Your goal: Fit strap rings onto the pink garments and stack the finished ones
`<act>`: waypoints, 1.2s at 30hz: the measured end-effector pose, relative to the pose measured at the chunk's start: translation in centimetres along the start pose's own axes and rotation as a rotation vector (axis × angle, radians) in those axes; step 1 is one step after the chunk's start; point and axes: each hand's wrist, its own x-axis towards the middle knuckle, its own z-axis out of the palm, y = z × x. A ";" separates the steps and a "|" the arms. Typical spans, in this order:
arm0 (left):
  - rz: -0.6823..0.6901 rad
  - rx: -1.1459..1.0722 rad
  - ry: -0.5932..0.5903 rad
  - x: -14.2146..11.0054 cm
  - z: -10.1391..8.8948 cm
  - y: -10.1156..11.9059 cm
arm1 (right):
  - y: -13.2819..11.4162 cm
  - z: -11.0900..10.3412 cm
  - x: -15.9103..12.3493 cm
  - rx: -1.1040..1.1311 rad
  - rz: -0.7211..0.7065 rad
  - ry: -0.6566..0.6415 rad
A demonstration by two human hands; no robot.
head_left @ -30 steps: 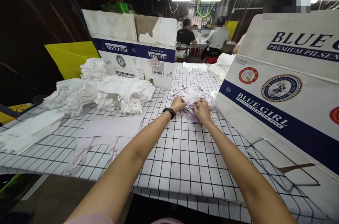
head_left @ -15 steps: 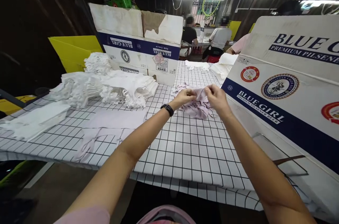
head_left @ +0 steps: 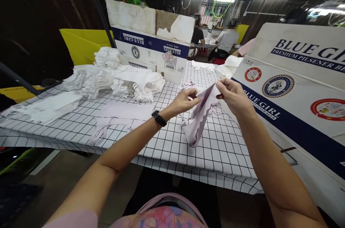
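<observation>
A pale lilac garment (head_left: 201, 122) with wavy edges hangs between my hands, its lower end near or on the checked tablecloth (head_left: 167, 156). My left hand (head_left: 185, 100), with a black band on the wrist, pinches its upper left part. At its upper right corner my right hand (head_left: 231, 93) is closed on the cloth. Behind them, partly hidden, more lilac cloth (head_left: 188, 85) lies on the table. Further left another lilac garment (head_left: 125, 109) is spread flat, its straps toward the front edge.
White garments are heaped in a pile (head_left: 137, 80) at the back left, with a flatter white stack (head_left: 51, 106) before it. One printed carton (head_left: 151, 37) stands behind the pile, another carton (head_left: 291, 77) at the right. Two people sit in the background; a sleeve shows behind the right carton.
My hands have lifted a lilac garment off the bunched cloth and brought it nearer, so it now hangs down. The view has shifted slightly.
</observation>
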 end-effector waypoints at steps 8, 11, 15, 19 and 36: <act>0.046 -0.130 0.110 1.1 -3.1 1.7 | -0.5 -1.1 0.6 -0.228 -0.162 0.083; 0.204 -0.038 0.147 0.8 -3.8 3.1 | -0.7 -0.9 -1.2 -0.377 -0.331 0.220; 0.279 0.146 0.040 -3.7 -3.3 1.3 | 2.2 -0.1 -6.6 -0.500 -0.315 0.098; -0.009 0.268 -0.312 -12.3 -0.5 -3.8 | 8.5 0.8 -13.9 -0.530 -0.079 -0.274; 0.099 0.390 -0.702 -4.7 6.9 -8.3 | 10.0 0.7 -20.7 -0.274 0.230 -0.121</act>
